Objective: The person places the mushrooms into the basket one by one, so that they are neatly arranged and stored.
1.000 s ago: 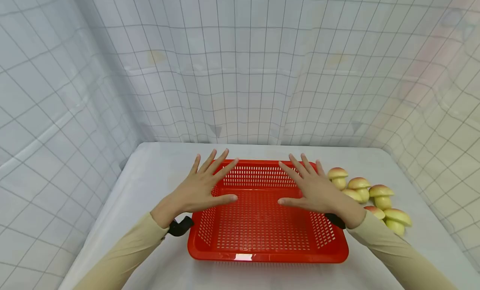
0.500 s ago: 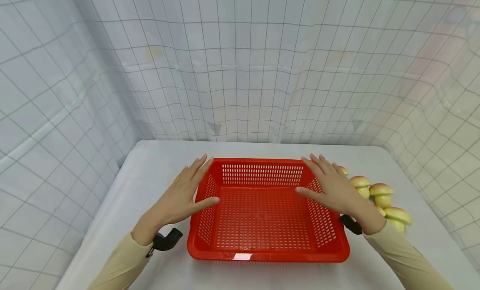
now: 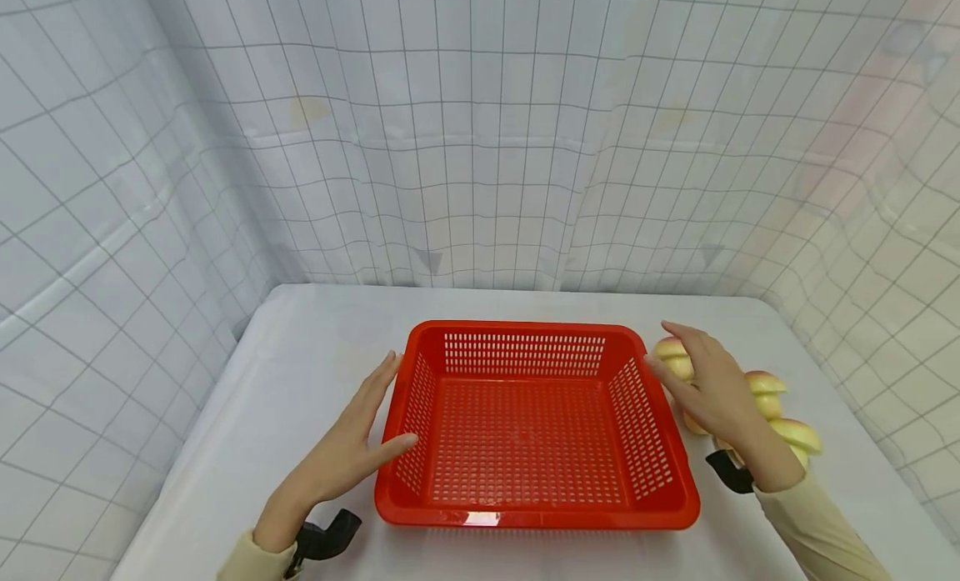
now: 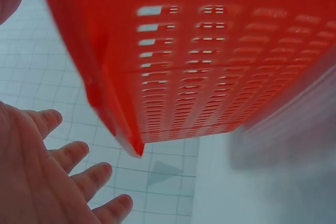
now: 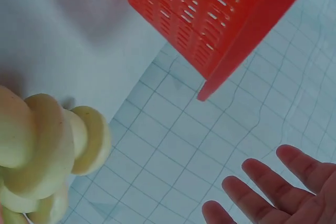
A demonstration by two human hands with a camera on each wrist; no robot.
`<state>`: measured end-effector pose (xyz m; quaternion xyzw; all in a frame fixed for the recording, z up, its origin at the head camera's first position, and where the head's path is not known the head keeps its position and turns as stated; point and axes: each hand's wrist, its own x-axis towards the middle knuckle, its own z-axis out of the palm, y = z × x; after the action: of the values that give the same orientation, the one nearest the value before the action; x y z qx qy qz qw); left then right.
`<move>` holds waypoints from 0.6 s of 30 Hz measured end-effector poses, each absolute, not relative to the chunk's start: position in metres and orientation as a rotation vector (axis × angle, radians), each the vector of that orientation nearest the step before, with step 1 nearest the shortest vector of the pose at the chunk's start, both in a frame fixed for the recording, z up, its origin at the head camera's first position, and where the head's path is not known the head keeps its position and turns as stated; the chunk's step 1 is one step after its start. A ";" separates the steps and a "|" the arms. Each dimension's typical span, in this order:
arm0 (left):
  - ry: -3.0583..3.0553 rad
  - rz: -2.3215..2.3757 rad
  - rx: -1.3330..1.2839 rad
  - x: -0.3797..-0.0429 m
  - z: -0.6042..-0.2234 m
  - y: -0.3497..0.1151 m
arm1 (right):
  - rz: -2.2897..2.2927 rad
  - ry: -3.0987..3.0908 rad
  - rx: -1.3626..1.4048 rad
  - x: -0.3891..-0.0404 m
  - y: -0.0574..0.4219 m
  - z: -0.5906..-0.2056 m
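A red perforated plastic basket (image 3: 525, 516) stands on the white table with nothing inside it. My left hand (image 3: 345, 448) is at its left side, fingers spread, thumb over the rim; in the left wrist view the fingers (image 4: 89, 177) lie apart from the basket wall (image 4: 184, 66). My right hand (image 3: 716, 393) is over the toy mushrooms (image 3: 795, 438) to the right of the basket, fingers extended and holding nothing. It hides some of them. In the right wrist view, yellow mushrooms (image 5: 47, 145) cluster at lower left, away from the fingers (image 5: 257, 187).
The white-covered table (image 3: 322, 331) reaches back to a white grid-patterned curtain (image 3: 510, 147), which also closes off both sides. A black wrist camera mount (image 3: 326, 538) sits under the left wrist, and another (image 3: 729, 471) under the right.
Both hands have moved apart, from over the basket to its two sides. The left has also come lower and nearer; the right now covers part of the mushrooms. The basket has stayed put.
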<state>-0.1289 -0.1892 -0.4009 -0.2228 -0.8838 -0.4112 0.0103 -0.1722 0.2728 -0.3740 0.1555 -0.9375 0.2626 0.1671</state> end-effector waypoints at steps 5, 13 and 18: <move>-2.720 -1.386 -0.701 -0.121 -0.412 -0.185 | 0.780 -2.606 0.342 -0.169 0.283 -0.382; -2.707 -1.522 -0.682 -0.113 -0.424 -0.179 | 0.842 -2.515 0.187 -0.162 0.304 -0.394; -2.715 -1.599 -0.644 -0.109 -0.429 -0.178 | 0.858 -2.493 0.110 -0.156 0.319 -0.402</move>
<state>-0.1088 -0.1779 -0.4295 -0.2001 -0.8437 -0.4968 -0.0372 -0.1558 0.3188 -0.4024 0.0402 -0.9150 0.3150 0.2487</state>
